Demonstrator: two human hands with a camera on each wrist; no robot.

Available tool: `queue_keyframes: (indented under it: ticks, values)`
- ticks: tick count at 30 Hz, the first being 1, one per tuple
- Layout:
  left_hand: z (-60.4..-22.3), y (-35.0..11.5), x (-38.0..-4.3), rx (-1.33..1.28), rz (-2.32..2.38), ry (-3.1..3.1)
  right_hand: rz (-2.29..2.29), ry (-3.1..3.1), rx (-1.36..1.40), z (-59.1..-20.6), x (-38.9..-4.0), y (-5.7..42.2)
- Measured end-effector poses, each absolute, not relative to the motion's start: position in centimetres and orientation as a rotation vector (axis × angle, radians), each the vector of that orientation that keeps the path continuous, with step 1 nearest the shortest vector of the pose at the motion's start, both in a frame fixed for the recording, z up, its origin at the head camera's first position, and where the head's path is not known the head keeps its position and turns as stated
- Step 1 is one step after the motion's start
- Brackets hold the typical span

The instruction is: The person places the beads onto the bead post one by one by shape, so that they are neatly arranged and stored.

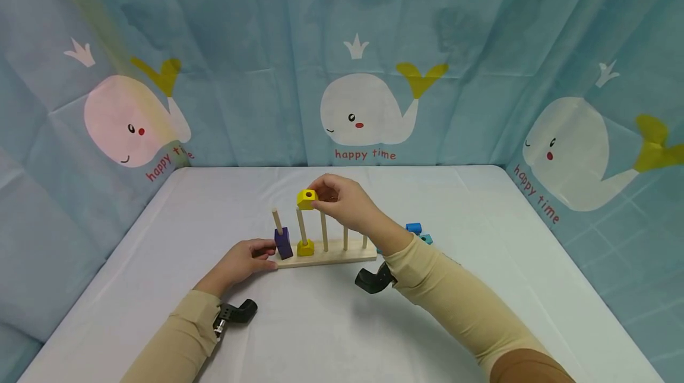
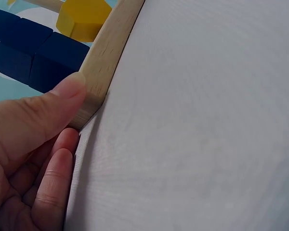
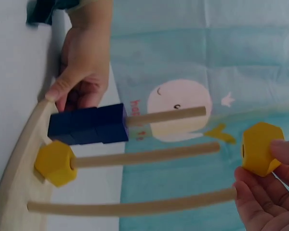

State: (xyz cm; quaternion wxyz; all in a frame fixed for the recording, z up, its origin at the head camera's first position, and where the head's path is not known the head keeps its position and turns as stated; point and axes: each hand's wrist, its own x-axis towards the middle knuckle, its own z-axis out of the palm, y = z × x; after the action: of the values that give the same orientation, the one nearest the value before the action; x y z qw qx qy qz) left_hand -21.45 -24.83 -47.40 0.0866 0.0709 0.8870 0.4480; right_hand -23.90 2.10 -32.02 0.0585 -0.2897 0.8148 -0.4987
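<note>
A wooden peg stacker's base (image 1: pixel 331 256) bears several upright pegs. On the leftmost peg sit three dark blue-purple blocks (image 3: pixel 89 124), stacked. One yellow hexagonal bead (image 3: pixel 56 163) lies at the bottom of the second peg. With thumb on top and curled fingers at its end face, my left hand (image 1: pixel 247 261) grips the base's left end. Between thumb and fingers, my right hand (image 1: pixel 342 196) pinches another yellow hexagonal bead (image 1: pixel 307 199), its hole showing. That bead is close over the second peg's tip in the head view, while the right wrist view has it beyond the tip.
Blue beads (image 1: pixel 414 228) and teal beads (image 1: pixel 426 239) lie right of the stacker, partly hidden by my right forearm. A white cloth covers the table (image 1: pixel 299 335). Behind it hangs a light blue curtain (image 1: pixel 256 74) with whale prints.
</note>
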Motion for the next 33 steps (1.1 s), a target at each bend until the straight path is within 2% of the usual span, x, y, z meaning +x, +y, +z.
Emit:
queue_keyframes:
  ticks: [33]
  values:
    - [-47.1, -24.7, -21.3, 0.185, 1.357, 2.612, -1.495, 2.594, -0.684, -34.9, -23.1, -0.9]
